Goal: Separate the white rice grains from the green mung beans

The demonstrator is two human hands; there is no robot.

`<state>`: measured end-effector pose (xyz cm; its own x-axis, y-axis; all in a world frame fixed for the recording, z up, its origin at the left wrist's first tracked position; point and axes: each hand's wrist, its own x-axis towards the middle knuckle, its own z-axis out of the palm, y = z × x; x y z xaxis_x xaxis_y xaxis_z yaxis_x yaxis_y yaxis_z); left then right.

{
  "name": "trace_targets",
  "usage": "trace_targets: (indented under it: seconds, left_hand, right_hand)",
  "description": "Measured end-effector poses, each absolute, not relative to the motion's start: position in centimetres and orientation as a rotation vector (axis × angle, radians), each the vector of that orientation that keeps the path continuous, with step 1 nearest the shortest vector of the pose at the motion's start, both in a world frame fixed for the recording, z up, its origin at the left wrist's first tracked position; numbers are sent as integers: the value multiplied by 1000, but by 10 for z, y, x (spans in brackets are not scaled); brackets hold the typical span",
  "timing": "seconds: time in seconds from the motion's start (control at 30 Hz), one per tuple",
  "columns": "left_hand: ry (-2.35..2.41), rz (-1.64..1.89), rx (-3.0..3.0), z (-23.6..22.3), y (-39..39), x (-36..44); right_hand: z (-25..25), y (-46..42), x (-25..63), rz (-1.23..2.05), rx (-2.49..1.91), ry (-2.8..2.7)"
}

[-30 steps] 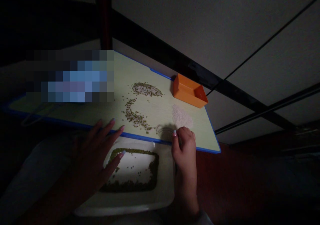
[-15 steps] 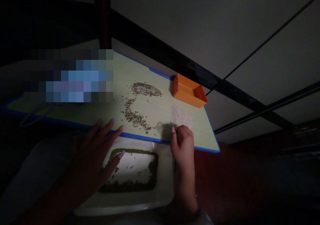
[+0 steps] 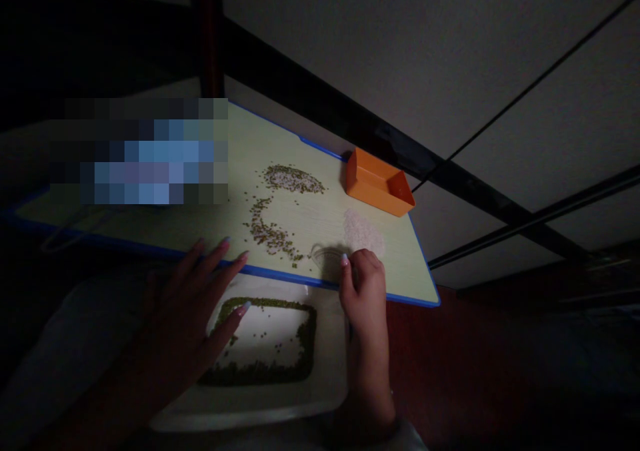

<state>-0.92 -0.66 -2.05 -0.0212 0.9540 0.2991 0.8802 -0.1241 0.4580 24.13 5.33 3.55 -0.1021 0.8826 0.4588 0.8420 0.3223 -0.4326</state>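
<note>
My left hand (image 3: 195,304) is spread flat above the left side of a white basin (image 3: 330,371), its fingertips by the blue board edge. Inside the basin, green beans (image 3: 260,373) lie mostly along the sides of the floor. My right hand (image 3: 364,281) rests on the pale board (image 3: 305,221), fingers curled down beside a pile of white grains (image 3: 363,229). What its fingertips hold, if anything, is hidden. Faint curved lines and a shadow show left of the thumb. Farther left are a curved band of mixed beans and grains (image 3: 270,234) and a mixed heap (image 3: 293,179).
An open orange box (image 3: 377,187) stands at the board's far right corner. A blurred-out bluish patch (image 3: 160,161) covers the board's left part, with a pale cord loop (image 3: 70,234) below it. Pale panels (image 3: 450,57) rise behind the board; reddish floor (image 3: 420,351) shows at right.
My right hand has shifted very slightly to the left on the board. My left hand, the beans and the grain piles look the same.
</note>
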Motion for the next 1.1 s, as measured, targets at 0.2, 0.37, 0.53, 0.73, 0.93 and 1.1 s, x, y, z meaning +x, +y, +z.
trace_targets:
  seconds: [0.2,0.37,0.53,0.73,0.93,1.1]
  left_hand:
    - [1953,856,2112,-19,-6,-10]
    - [1947,856,2130,-22,-6,-10]
    - [1961,846,2086,-19,-6,-9]
    - [1957,862,2086,-19,-6,-11]
    - [1940,915,2151,-26,-6,-12]
    - [1899,955,2176,-30,-3,-11]
  right_hand:
    - [36,53,241,75,-1493,-1957]
    - [37,53,241,58,-1509,-1952]
    - [37,54,240,56,-1507,-1964]
    - [38,60,236,35,-1523,-1960]
    - [35,68,241,-73,-1662,-1859]
    - [32,72,250,-290,-1839,-1653]
